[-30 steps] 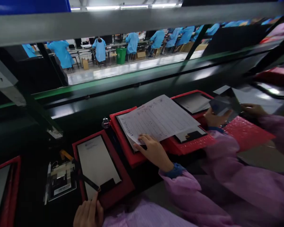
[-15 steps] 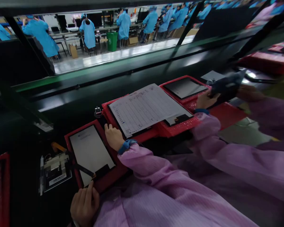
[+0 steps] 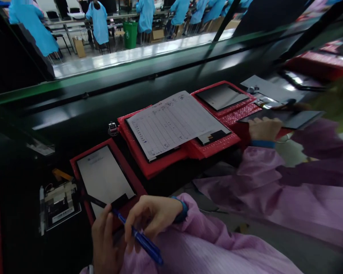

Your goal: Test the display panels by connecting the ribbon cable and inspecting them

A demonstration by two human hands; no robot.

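A blue pen slants across the front, with my right hand closed around its barrel. Close beside it, my left hand has its fingers together, their tips at the pen's front end and at the end of a thin black strip. What they pinch is hidden. That strip lies over a grey display panel with a dark frame, resting on a red bubble-wrap pad. Left of it lies an electronic module with a white label and an orange tab.
A filled-in paper form covers another panel on stacked red pads. Behind it lies one more panel. At right, a co-worker's hand rests by a dark flat panel. A metal rail runs behind.
My right hand has come from beside the form down to my left hand, and a blue pen now shows in it. The co-worker's dark panel has been lowered. The view has shifted slightly.
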